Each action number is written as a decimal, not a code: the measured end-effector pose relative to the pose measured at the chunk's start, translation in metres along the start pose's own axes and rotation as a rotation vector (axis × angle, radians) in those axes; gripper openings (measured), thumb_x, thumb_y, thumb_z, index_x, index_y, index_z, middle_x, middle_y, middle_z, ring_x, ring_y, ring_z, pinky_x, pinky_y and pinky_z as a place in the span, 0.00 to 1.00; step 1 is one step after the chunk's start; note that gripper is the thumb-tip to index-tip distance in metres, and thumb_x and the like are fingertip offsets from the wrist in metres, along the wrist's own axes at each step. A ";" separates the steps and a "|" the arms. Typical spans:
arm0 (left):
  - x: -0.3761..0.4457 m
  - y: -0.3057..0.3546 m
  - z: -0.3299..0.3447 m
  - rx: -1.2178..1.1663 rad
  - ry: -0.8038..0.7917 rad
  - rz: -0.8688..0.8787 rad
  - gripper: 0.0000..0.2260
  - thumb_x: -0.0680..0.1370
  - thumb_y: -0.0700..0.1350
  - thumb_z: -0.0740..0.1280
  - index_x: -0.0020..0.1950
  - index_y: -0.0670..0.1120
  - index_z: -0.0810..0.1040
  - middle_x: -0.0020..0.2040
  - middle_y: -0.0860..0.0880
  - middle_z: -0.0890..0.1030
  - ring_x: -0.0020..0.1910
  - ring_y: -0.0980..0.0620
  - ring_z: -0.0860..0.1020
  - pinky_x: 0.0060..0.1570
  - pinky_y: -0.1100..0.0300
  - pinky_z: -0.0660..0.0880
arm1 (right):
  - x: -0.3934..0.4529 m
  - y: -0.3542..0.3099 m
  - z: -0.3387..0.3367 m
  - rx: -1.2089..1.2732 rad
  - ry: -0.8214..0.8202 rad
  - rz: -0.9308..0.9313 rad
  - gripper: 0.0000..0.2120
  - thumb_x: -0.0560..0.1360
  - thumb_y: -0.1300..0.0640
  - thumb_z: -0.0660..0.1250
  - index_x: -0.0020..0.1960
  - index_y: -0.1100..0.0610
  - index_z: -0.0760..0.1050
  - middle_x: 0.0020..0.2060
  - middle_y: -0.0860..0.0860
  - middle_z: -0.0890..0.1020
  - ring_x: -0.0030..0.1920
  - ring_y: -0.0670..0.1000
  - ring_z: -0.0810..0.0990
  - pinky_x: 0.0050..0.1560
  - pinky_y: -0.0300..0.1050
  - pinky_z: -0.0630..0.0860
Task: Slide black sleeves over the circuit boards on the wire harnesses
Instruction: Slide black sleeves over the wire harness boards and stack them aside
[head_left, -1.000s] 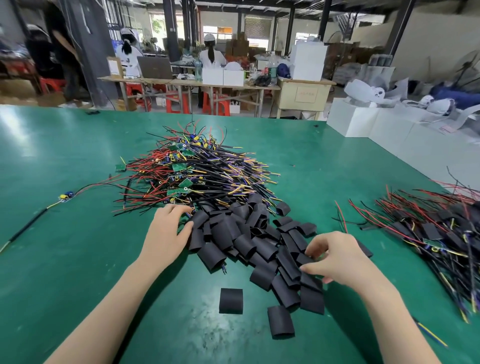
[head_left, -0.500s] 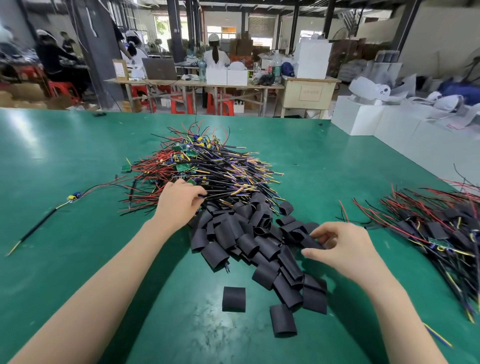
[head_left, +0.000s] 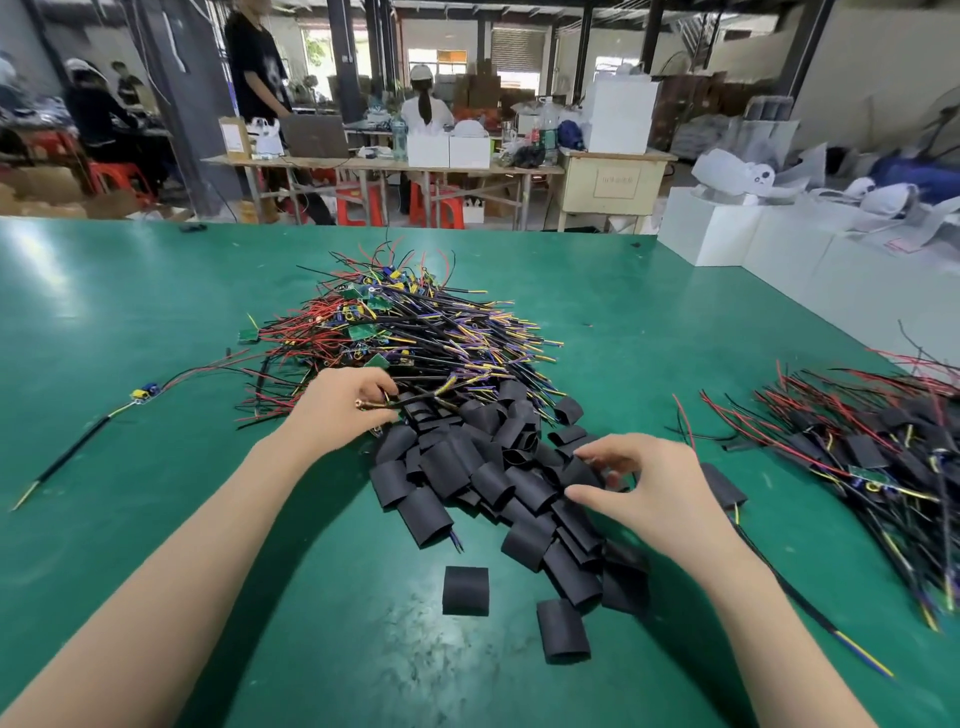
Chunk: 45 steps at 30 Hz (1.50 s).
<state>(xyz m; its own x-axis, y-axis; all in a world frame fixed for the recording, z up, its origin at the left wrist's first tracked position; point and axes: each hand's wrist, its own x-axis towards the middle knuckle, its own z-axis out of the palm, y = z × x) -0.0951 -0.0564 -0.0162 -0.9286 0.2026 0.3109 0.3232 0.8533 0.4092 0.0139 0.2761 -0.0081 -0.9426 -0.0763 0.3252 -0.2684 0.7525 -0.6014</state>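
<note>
- Head view: black sleeves (head_left: 488, 478) lie heaped in the middle of the green counter (head_left: 130, 322), short flattened tubes, matte, some open-ended toward the camera; a few strays sit apart at the near edge of the heap.
- Wire harnesses (head_left: 415, 332) form a tangled pile just behind the sleeves: red, black, yellow and purple leads with small green circuit boards (head_left: 363, 332) showing among them.
- Sleeved harnesses (head_left: 862, 457) lie in a second pile at the right of the counter; one loose harness (head_left: 104, 421) lies alone at the left.
- Compared with half a second ago, the left hand (head_left: 337, 410) has closed on wires at the near edge of the harness pile, where before it only lay over them; the right hand (head_left: 644, 483) has shifted little, hovering over the same part of the heap.
- Left hand: palm down, forearm stretched forward, its grip pinched narrow on a few black leads (head_left: 415, 397) with a brass-coloured terminal showing by the fingertips.
- Right hand: wrist bent, fingers curved and spread, thumb and fingertips touching sleeves at the heap's right side; whether one is actually pinched I cannot tell.
</note>
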 end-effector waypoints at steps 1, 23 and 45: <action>-0.001 -0.003 -0.004 -0.029 -0.047 0.009 0.10 0.71 0.43 0.76 0.52 0.49 0.83 0.43 0.51 0.82 0.43 0.51 0.79 0.47 0.61 0.73 | 0.000 0.001 0.001 0.026 0.022 -0.001 0.14 0.61 0.54 0.81 0.46 0.47 0.83 0.35 0.36 0.80 0.38 0.38 0.78 0.40 0.25 0.70; -0.012 -0.006 -0.013 -0.047 -0.125 -0.079 0.06 0.72 0.47 0.76 0.47 0.50 0.84 0.41 0.52 0.83 0.41 0.54 0.79 0.47 0.60 0.76 | 0.002 0.002 0.011 -0.037 0.041 -0.073 0.14 0.62 0.51 0.80 0.46 0.45 0.83 0.37 0.44 0.81 0.38 0.47 0.79 0.44 0.50 0.77; -0.059 0.043 -0.037 -0.615 -0.042 0.106 0.10 0.76 0.35 0.70 0.46 0.50 0.85 0.33 0.52 0.82 0.32 0.63 0.75 0.34 0.74 0.69 | 0.004 -0.001 0.007 0.018 0.165 -0.127 0.15 0.62 0.58 0.81 0.48 0.53 0.84 0.39 0.46 0.83 0.39 0.45 0.80 0.42 0.28 0.69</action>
<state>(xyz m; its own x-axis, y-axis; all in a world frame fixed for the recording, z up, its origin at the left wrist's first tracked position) -0.0193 -0.0490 0.0145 -0.8881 0.3004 0.3480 0.4481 0.3970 0.8010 0.0094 0.2703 -0.0117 -0.8560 -0.0609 0.5133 -0.3882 0.7315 -0.5605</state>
